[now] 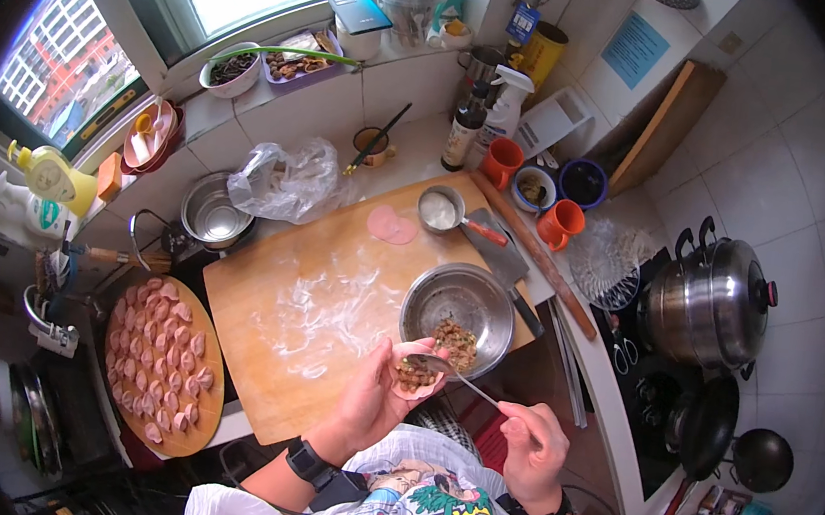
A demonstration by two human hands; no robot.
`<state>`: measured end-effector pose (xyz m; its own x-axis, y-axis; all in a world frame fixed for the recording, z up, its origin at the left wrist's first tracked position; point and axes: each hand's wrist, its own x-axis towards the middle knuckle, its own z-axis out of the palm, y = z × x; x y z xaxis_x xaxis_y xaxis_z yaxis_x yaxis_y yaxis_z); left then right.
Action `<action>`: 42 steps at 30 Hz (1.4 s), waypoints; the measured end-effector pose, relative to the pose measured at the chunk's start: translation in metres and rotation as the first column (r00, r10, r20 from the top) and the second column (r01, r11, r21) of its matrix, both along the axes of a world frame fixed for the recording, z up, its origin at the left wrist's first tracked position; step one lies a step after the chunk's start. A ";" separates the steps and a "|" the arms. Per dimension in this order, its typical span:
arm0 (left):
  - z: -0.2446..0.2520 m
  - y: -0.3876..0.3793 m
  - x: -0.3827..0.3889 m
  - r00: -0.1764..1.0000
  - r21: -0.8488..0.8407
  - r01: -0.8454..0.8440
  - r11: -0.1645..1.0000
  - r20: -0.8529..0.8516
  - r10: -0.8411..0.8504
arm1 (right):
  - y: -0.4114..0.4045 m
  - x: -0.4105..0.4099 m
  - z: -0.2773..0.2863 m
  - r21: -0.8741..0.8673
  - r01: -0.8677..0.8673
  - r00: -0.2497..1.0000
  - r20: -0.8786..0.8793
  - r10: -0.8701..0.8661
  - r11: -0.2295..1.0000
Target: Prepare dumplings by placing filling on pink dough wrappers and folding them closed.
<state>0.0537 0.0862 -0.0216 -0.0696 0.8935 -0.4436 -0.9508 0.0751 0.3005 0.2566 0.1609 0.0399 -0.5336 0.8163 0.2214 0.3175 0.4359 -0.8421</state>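
Observation:
My left hand [369, 387] cradles a round pink dumpling wrapper [399, 386] with a mound of minced filling [415, 375] on it. In my right hand [534, 445] is the handle of a metal spoon [471, 384], whose bowl rests over the filling. Just beyond the wrapper stands a stainless steel mixing bowl [427, 300] with more filling [458, 344] at its near side. Two pink wrappers [392, 225] overlap on the floured wooden board [247, 323]. Several folded pink dumplings [153, 358] cover a round wooden board [203, 424] at the left.
A cleaver [499, 255] lies under a flour-filled metal ladle [441, 211] at the board's far right. Alongside is a rolling pin [540, 260]. Orange mugs [561, 224] stand past it, with a steel steamer pot [709, 304] on the right. A metal pot [216, 210] sits far left.

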 end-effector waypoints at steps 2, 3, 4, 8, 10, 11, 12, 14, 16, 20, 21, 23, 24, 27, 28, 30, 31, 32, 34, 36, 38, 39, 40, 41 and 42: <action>-0.003 0.000 0.000 1.000 0.006 -0.017 1.000 -0.001 0.017 | 0.001 0.006 -0.010 -0.062 0.107 0.988 -0.107 -0.113 0.992; -0.005 0.000 0.000 0.999 0.009 -0.034 0.999 -0.001 0.034 | 0.004 0.007 -0.009 -0.167 0.174 0.975 -0.106 -0.193 0.971; -0.008 -0.001 0.000 1.000 0.010 -0.029 1.000 0.000 0.029 | 0.011 0.006 -0.014 -0.218 0.207 0.967 -0.099 -0.233 0.954; -0.027 -0.013 -0.007 0.997 -0.010 -0.079 0.997 0.010 0.079 | 0.038 0.021 -0.102 -0.333 0.290 0.955 0.039 -0.294 0.897; -0.030 -0.019 -0.012 0.993 -0.032 -0.118 0.992 -0.028 0.117 | 0.041 0.027 -0.130 -0.189 0.292 0.954 0.129 -0.271 0.938; -0.032 -0.020 -0.014 0.993 -0.032 -0.114 0.993 -0.026 0.113 | 0.041 0.025 -0.136 -0.098 0.268 0.955 0.159 -0.250 0.959; -0.034 -0.023 -0.018 0.991 -0.042 -0.127 0.991 -0.042 0.125 | 0.041 0.025 -0.145 0.030 0.212 0.965 0.153 -0.214 0.977; -0.032 -0.025 -0.021 0.987 -0.070 -0.153 0.986 -0.064 0.148 | 0.043 0.032 -0.168 0.234 0.004 0.965 0.254 -0.065 0.972; -0.029 -0.026 -0.023 0.986 -0.069 -0.157 0.985 -0.073 0.152 | 0.040 0.044 -0.186 0.290 -0.101 0.951 0.310 0.006 0.952; -0.016 -0.023 -0.022 0.989 -0.054 -0.146 0.988 -0.036 0.144 | 0.037 0.047 -0.168 0.364 -0.240 0.876 0.481 0.039 0.900; -0.014 -0.023 -0.021 0.987 -0.059 -0.158 0.986 -0.041 0.156 | 0.035 0.043 -0.151 0.382 -0.226 0.865 0.502 0.004 0.896; -0.008 -0.018 -0.016 0.996 -0.031 -0.089 0.996 0.015 0.089 | 0.030 0.030 -0.127 0.404 -0.178 0.883 0.468 -0.035 0.897; -0.006 -0.016 -0.014 0.999 -0.029 -0.053 0.998 -0.001 0.053 | 0.025 0.021 -0.117 0.436 -0.159 0.932 0.363 -0.012 0.886; 0.001 -0.013 -0.007 0.998 -0.023 0.009 1.000 0.059 -0.007 | 0.010 -0.016 -0.095 0.515 -0.195 0.981 0.089 0.174 0.835; 0.006 -0.014 -0.005 0.998 -0.011 0.028 1.000 0.060 -0.027 | 0.009 -0.025 -0.080 0.535 -0.271 0.960 0.089 0.265 0.801; 0.011 -0.012 -0.001 0.996 0.011 0.057 0.998 0.064 -0.058 | 0.007 -0.033 -0.069 0.558 -0.342 0.932 0.097 0.350 0.756; 0.014 -0.011 0.001 0.994 0.028 0.087 0.996 0.066 -0.088 | 0.006 -0.035 -0.069 0.583 -0.345 0.929 0.099 0.358 0.735; 0.019 -0.010 0.003 0.995 0.013 0.084 0.996 0.061 -0.084 | 0.005 -0.036 -0.069 0.608 -0.349 0.925 0.100 0.367 0.713; 0.017 -0.011 0.003 0.995 0.028 0.079 0.996 0.061 -0.081 | 0.007 -0.038 -0.068 0.623 -0.358 0.916 0.092 0.390 0.695; 0.016 -0.012 0.001 0.995 0.041 0.072 0.997 0.060 -0.075 | 0.008 -0.039 -0.066 0.636 -0.369 0.906 0.081 0.416 0.678; 0.015 -0.015 -0.002 0.993 0.058 0.109 0.992 0.033 -0.111 | 0.009 -0.040 -0.062 0.623 -0.400 0.883 0.065 0.464 0.673; 0.015 -0.017 -0.004 0.994 0.058 0.104 0.993 0.035 -0.106 | 0.009 -0.041 -0.059 0.622 -0.404 0.881 0.066 0.469 0.671; 0.016 -0.019 -0.005 0.989 0.038 0.146 0.989 0.009 -0.146 | 0.009 -0.043 -0.057 0.613 -0.404 0.871 0.029 0.491 0.680; 0.017 -0.021 -0.007 0.982 0.017 0.187 0.982 -0.016 -0.187 | 0.008 -0.045 -0.056 0.603 -0.403 0.860 -0.008 0.511 0.688; 0.017 -0.023 -0.008 0.983 0.016 0.182 0.983 -0.014 -0.181 | 0.008 -0.046 -0.057 0.601 -0.408 0.857 -0.007 0.516 0.687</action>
